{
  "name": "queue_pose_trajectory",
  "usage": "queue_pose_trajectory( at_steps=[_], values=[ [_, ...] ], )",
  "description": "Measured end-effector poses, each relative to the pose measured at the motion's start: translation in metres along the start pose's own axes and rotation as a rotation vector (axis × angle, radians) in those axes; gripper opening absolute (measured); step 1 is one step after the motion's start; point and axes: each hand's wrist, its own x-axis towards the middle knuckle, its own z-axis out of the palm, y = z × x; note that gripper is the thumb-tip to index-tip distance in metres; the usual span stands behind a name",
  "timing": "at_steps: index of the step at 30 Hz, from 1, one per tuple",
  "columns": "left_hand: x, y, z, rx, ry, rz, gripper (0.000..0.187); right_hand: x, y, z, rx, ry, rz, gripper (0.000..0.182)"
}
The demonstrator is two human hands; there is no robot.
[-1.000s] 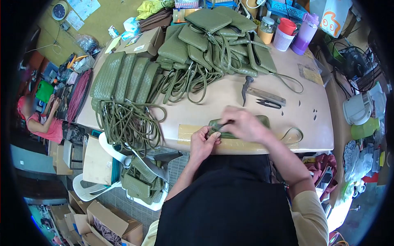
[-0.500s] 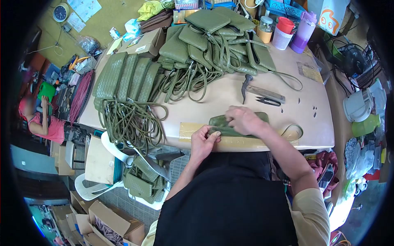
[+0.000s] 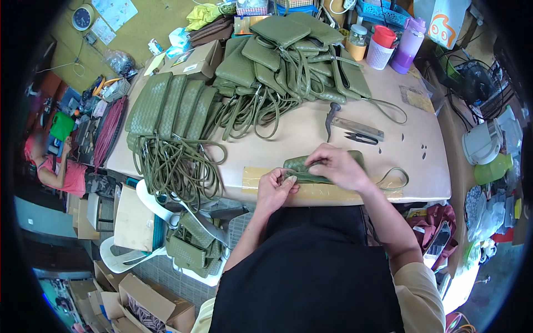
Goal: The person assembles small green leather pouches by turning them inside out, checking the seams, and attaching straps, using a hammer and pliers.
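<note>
A green woven-pattern pouch point(image 3: 297, 163) lies near the table's front edge, with a thin wrist strap point(image 3: 407, 178) looping out at its right. My left hand point(image 3: 272, 191) pinches the pouch's left end between thumb and fingers. Over the middle of the pouch, my right hand point(image 3: 340, 171) is closed with its fingertips together. Whatever those fingertips hold is too small or hidden to make out. Beyond the pouch lie a hammer point(image 3: 331, 121), a metal ruler point(image 3: 361, 129) and black thread snips point(image 3: 362, 138).
Green pouches point(image 3: 280, 61) are heaped at the back, and more with straps point(image 3: 172, 105) stand at the left. A red-lidded cup point(image 3: 380, 55) and purple bottle point(image 3: 408, 47) stand back right. A white chair point(image 3: 150, 194) holds more pouches. Another person point(image 3: 61, 172) sits far left.
My right hand has shifted slightly right and turned, its fingers now drawn together over the pouch. My left hand keeps its pinch on the left end.
</note>
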Motion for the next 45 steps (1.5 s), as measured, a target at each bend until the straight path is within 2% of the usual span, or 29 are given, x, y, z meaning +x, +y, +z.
queue_pose_trajectory(
  at_steps=[1, 2, 4, 6, 9, 10, 12, 13, 14, 16, 17, 19, 21, 24, 26, 27, 28, 30, 32, 33, 35, 36, 38, 39, 40, 42, 43, 44, 45],
  values=[
    [-0.001, -0.001, 0.001, -0.001, 0.022, 0.007, 0.015, 0.005, -0.013, 0.008, -0.142, -0.001, 0.030, 0.010],
    [-0.001, 0.000, 0.002, 0.000, 0.023, 0.007, 0.015, 0.011, -0.011, 0.019, -0.142, -0.002, 0.029, 0.010],
    [-0.003, 0.001, 0.003, -0.001, 0.035, 0.045, 0.015, 0.020, -0.006, 0.037, -0.370, -0.070, -0.139, 0.016],
    [-0.002, -0.002, 0.002, 0.010, 0.046, 0.042, 0.014, 0.021, -0.005, 0.032, -0.382, -0.091, -0.101, 0.016],
    [-0.006, -0.003, 0.004, 0.018, 0.056, 0.030, 0.015, 0.007, 0.001, 0.006, -0.536, -0.089, 0.075, 0.017],
    [-0.006, -0.002, 0.004, 0.016, 0.067, 0.031, 0.015, 0.006, 0.002, -0.010, -0.539, -0.085, 0.074, 0.017],
    [-0.005, -0.004, 0.003, 0.033, 0.059, 0.046, 0.015, 0.007, -0.001, -0.039, -0.613, -0.056, 0.260, 0.018],
    [-0.004, -0.005, 0.005, 0.045, 0.055, 0.057, 0.014, 0.005, -0.007, -0.038, -0.535, -0.037, 0.084, 0.018],
    [-0.005, -0.005, 0.006, 0.043, 0.052, 0.051, 0.014, 0.009, -0.009, -0.022, -0.534, -0.038, 0.091, 0.018],
    [-0.004, 0.000, 0.006, 0.030, 0.057, 0.028, 0.014, 0.023, -0.006, 0.015, -0.330, 0.021, -0.187, 0.018],
    [-0.004, -0.001, 0.005, 0.033, 0.054, 0.027, 0.014, 0.025, -0.001, 0.019, -0.328, 0.025, -0.186, 0.018],
    [-0.005, -0.002, 0.001, 0.048, 0.035, -0.006, 0.014, 0.028, 0.008, 0.024, -0.480, -0.122, -0.083, 0.017],
    [-0.008, -0.002, 0.000, 0.012, 0.035, -0.007, 0.015, 0.014, 0.022, -0.009, -0.655, -0.107, 0.104, 0.017],
    [-0.003, 0.006, 0.002, -0.028, 0.004, 0.015, 0.018, -0.010, 0.017, -0.055, -0.666, -0.080, 0.126, 0.017],
    [-0.003, 0.011, -0.002, -0.018, -0.025, 0.021, 0.019, -0.017, -0.004, -0.068, -0.509, 0.122, 0.172, 0.019],
    [-0.003, 0.012, -0.003, 0.038, -0.046, 0.001, 0.020, -0.017, -0.015, -0.066, -0.442, 0.129, 0.185, 0.020],
    [-0.004, 0.012, -0.003, 0.094, -0.064, -0.020, 0.021, -0.015, -0.016, -0.057, -0.441, 0.129, 0.188, 0.020],
    [-0.003, 0.008, -0.001, 0.103, -0.049, -0.015, 0.020, -0.008, -0.015, -0.030, -0.025, 0.082, 0.104, 0.022],
    [-0.003, 0.008, 0.001, 0.117, -0.030, -0.005, 0.020, 0.004, -0.010, 0.004, 0.024, 0.008, -0.027, 0.020],
    [-0.003, 0.008, 0.004, 0.111, 0.008, 0.013, 0.020, 0.010, -0.003, 0.020, 0.029, 0.006, -0.031, 0.020],
    [-0.005, 0.006, 0.006, 0.104, 0.049, 0.028, 0.019, 0.019, 0.009, 0.043, -0.320, 0.023, -0.180, 0.017],
    [-0.005, 0.003, 0.005, 0.069, 0.049, 0.037, 0.018, 0.018, 0.009, 0.041, -0.318, 0.023, -0.180, 0.017],
    [-0.006, -0.002, 0.005, 0.035, 0.050, 0.043, 0.017, 0.013, 0.011, 0.025, -0.424, 0.026, -0.127, 0.015],
    [-0.007, -0.004, 0.005, 0.091, 0.063, 0.055, 0.016, 0.005, 0.015, 0.015, -0.310, 0.008, -0.002, 0.013],
    [-0.006, -0.005, 0.006, 0.145, 0.075, 0.071, 0.016, 0.001, 0.016, 0.003, -0.312, 0.011, -0.002, 0.013],
    [-0.004, -0.003, 0.007, 0.119, 0.075, 0.072, 0.015, -0.002, 0.012, -0.018, -0.685, 0.052, -0.088, 0.012],
    [-0.006, -0.003, 0.007, 0.100, 0.075, 0.068, 0.015, 0.000, 0.004, -0.021, -0.501, 0.108, 0.042, 0.012],
    [-0.004, -0.003, 0.006, 0.099, 0.075, 0.070, 0.015, 0.005, 0.000, -0.014, -0.502, 0.108, 0.040, 0.012],
    [-0.004, -0.004, 0.006, 0.089, 0.069, 0.080, 0.015, 0.012, -0.006, 0.002, -0.321, 0.133, -0.011, 0.013]
  ],
)
